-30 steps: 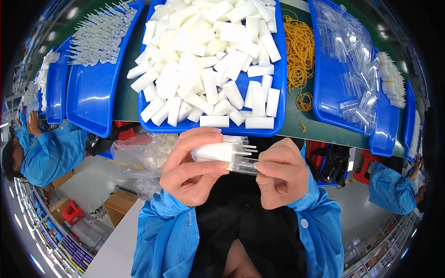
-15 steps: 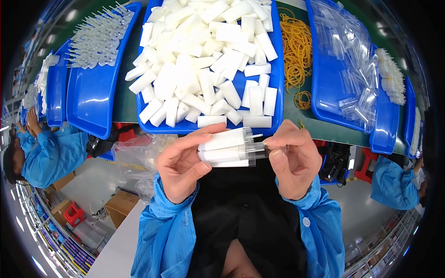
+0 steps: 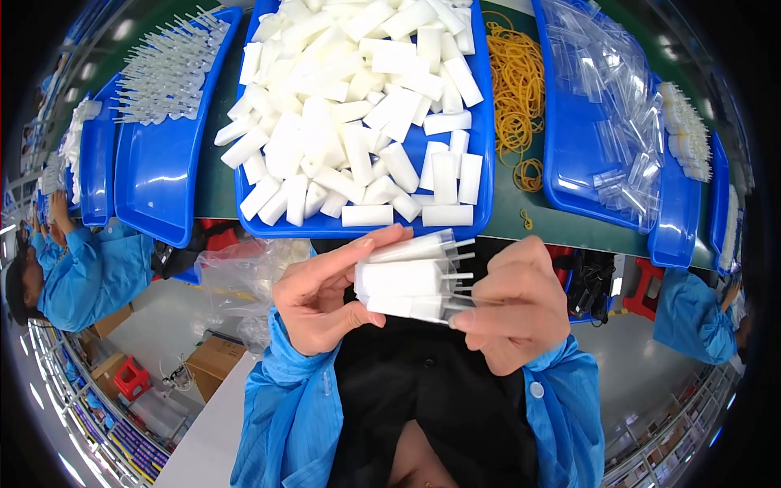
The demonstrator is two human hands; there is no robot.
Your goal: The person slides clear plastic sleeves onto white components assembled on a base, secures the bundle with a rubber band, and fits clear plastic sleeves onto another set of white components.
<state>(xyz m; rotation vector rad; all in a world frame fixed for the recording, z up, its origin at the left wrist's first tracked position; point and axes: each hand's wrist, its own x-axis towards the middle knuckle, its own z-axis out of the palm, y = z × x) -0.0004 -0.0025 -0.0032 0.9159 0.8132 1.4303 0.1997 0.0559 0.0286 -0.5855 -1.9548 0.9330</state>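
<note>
In front of my chest, my left hand [image 3: 319,299] is closed around a bundle of white foam pieces in clear plastic sleeves [image 3: 403,278]. Thin white sticks [image 3: 462,276] poke out of the bundle's right end, several of them visible. My right hand [image 3: 521,302] has its fingers curled in a pinch at the lowest stick, against the bundle's right end. Its fingertips partly cover that stick. Just beyond both hands stands a blue tray [image 3: 486,191] heaped with loose white foam blocks [image 3: 325,130].
Yellow rubber bands [image 3: 516,89] lie piled on the green table [image 3: 508,213]. To their right, a blue tray holds clear plastic sleeves [image 3: 610,98]. At the left, white stick parts [image 3: 175,69] fill part of another tray. Workers in blue sit at both sides; clear bags [image 3: 244,276] hang below the table edge.
The bundle has tilted and moved slightly right and down, showing more stick ends. My right hand has moved down and its fingers have curled in toward the lowest stick.
</note>
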